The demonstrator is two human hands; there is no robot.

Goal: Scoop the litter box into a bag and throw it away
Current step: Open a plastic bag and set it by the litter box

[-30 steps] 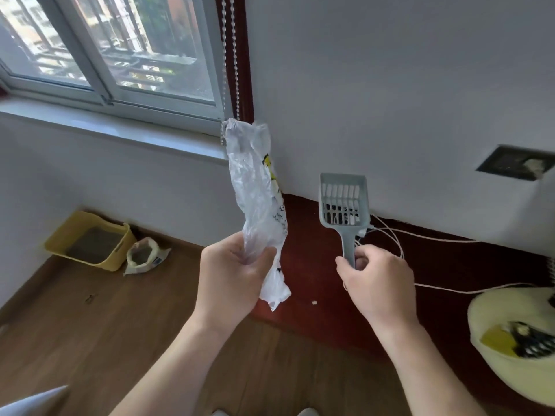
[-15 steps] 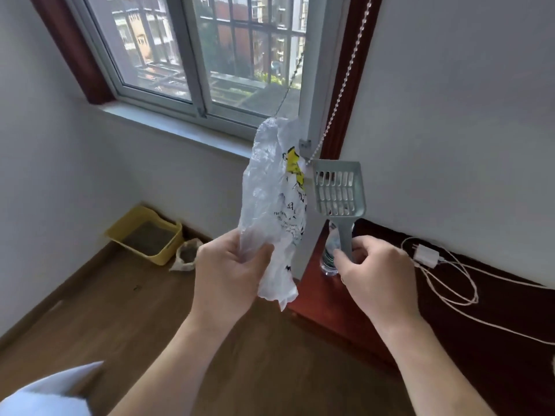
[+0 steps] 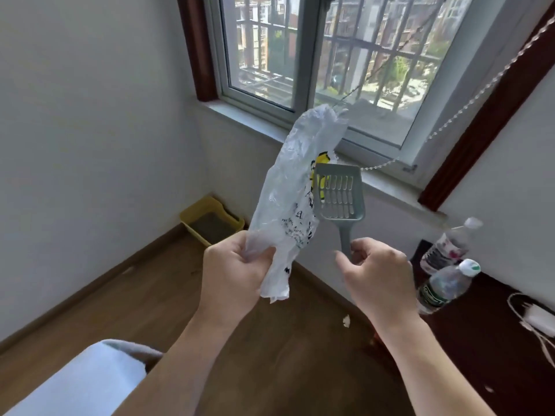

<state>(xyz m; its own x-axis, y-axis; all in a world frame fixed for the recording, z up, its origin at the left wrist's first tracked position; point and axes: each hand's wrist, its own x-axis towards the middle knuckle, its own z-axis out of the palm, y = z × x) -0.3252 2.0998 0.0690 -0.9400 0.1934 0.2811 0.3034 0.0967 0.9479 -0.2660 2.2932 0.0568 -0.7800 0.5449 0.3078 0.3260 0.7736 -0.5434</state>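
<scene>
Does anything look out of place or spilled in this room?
Only one thing: a small white crumpled scrap lies loose on the wooden floor beside the dark table. The yellow litter box sits level in the corner.

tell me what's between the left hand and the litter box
Only bare wooden floor shows between the left hand, gripping the plastic bag, and the yellow litter box, in the head view.

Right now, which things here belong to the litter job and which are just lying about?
Job: plastic bag in the left hand; scoop in the right hand; yellow litter box.
Lying about: far bottle, near bottle, charger, white scrap on the floor.
</scene>
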